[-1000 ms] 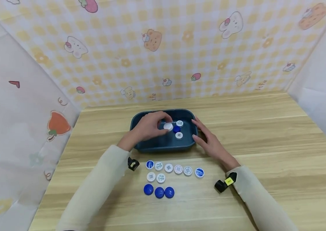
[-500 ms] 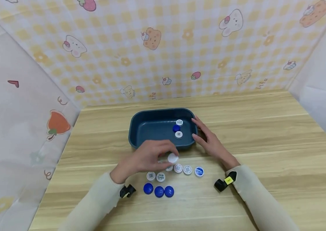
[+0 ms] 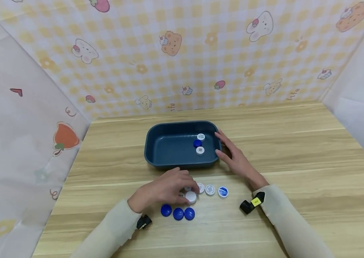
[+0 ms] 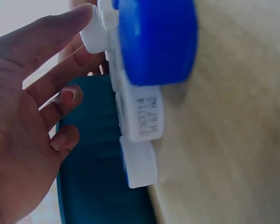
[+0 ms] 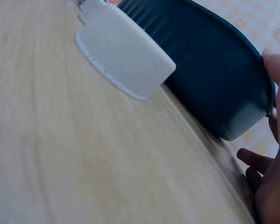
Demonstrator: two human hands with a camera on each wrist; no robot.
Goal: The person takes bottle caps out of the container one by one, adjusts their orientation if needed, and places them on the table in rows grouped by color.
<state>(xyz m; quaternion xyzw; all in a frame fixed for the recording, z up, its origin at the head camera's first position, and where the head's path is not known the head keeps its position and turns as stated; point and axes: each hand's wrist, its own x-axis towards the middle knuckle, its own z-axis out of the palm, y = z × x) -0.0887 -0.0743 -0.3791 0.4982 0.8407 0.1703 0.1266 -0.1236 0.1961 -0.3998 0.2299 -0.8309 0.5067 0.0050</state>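
My left hand [image 3: 169,189] pinches a white bottle cap [image 3: 190,197] between thumb and fingers, close over the row of caps on the table. In the left wrist view that cap [image 4: 94,33] shows at the thumb tip, beside standing caps and a big blue cap [image 4: 158,42]. The hand hides several caps of the row. My right hand [image 3: 238,164] rests against the right end of a dark teal tray [image 3: 165,152], thumb and fingertips spread along its rim. Inside the tray, toward the right, lie two white caps [image 3: 200,151] and a blue cap [image 3: 197,143].
In front of the left hand lie three blue caps [image 3: 178,214]. Right of the pinched cap, a white cap [image 3: 210,190] with a printed code and a blue-topped cap [image 3: 223,192] continue the row. A patterned cloth [image 3: 194,53] hangs behind the wooden table [image 3: 285,150].
My left hand has come out of the tray toward me with the white cap and lowered it to the caps on the table. The right hand keeps its place at the tray.
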